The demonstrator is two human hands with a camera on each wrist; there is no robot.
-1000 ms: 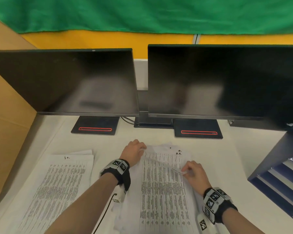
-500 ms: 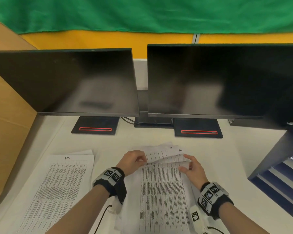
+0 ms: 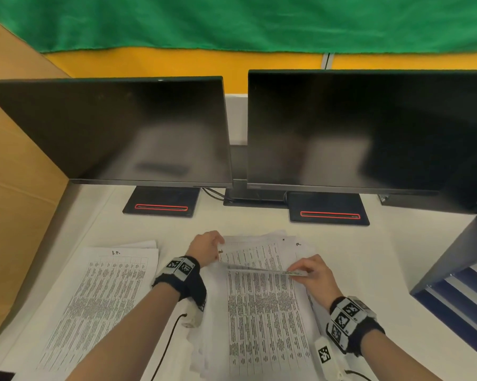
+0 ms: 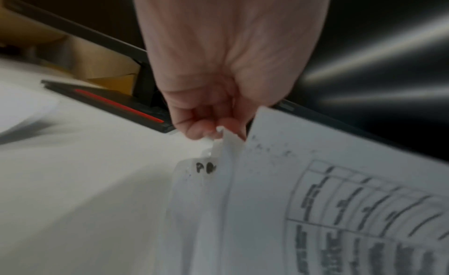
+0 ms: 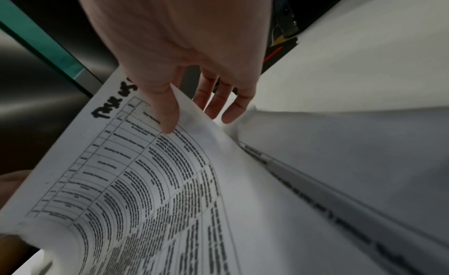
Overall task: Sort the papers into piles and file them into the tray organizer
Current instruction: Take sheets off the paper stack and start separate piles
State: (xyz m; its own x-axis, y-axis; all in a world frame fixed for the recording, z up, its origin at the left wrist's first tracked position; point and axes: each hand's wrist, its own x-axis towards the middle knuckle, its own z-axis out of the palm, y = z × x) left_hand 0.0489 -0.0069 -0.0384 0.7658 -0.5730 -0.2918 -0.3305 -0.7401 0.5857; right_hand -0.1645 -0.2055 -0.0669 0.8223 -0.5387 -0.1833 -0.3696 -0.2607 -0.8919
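Both hands are on the middle stack (image 3: 262, 312) now, which lies on the white worktop (image 3: 369, 257) in front of two dark monitors (image 3: 116, 133). The left hand (image 3: 205, 247) pinches the top-left corner of the upper sheets (image 4: 228, 142) between curled fingers (image 4: 201, 129). The right hand (image 3: 314, 274) has the top sheet (image 5: 145, 183) lifted at its right edge, thumb on the printed face, the other fingers (image 5: 218, 100) spread loosely behind it. A second pile (image 3: 94, 298) lies flat to the left, well apart. The tray organizer (image 3: 457, 284) stands at the right edge.
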